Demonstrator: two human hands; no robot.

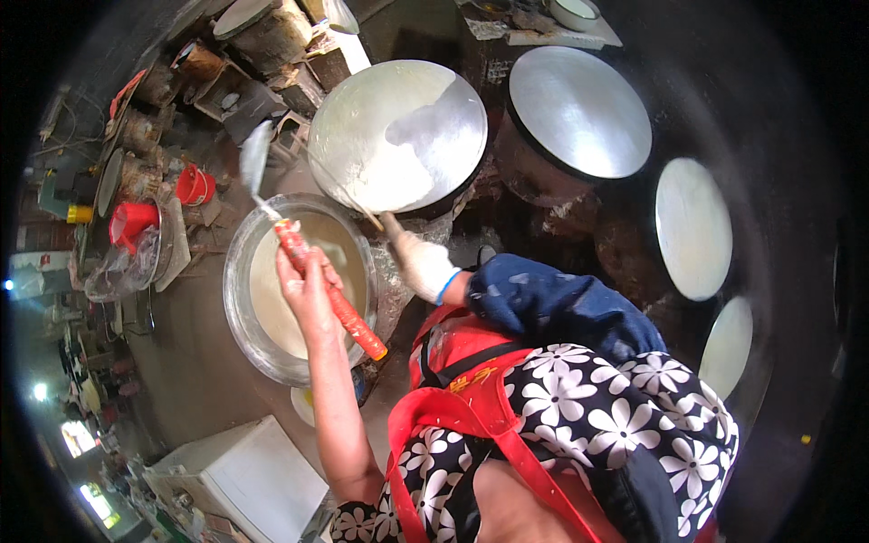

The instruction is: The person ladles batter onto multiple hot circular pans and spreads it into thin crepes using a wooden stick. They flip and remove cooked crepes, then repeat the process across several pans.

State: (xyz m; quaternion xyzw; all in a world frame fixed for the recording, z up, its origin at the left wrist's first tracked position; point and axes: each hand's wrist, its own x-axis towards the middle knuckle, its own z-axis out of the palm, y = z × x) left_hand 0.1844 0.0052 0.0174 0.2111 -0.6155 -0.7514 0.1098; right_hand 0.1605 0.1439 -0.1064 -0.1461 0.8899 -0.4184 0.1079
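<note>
Left hand (310, 288) tight around a pale-flecked, red-handled ladle (291, 241), gloved right hand (425, 266) around a brown handle (392, 226)

We saw a dim scene where a small lamp (41, 391) and bright panes (79, 439) glared at far left, a round metal plate (579, 109) gleamed, shadow darkened the right, and edges bowed toward black corners.
</note>
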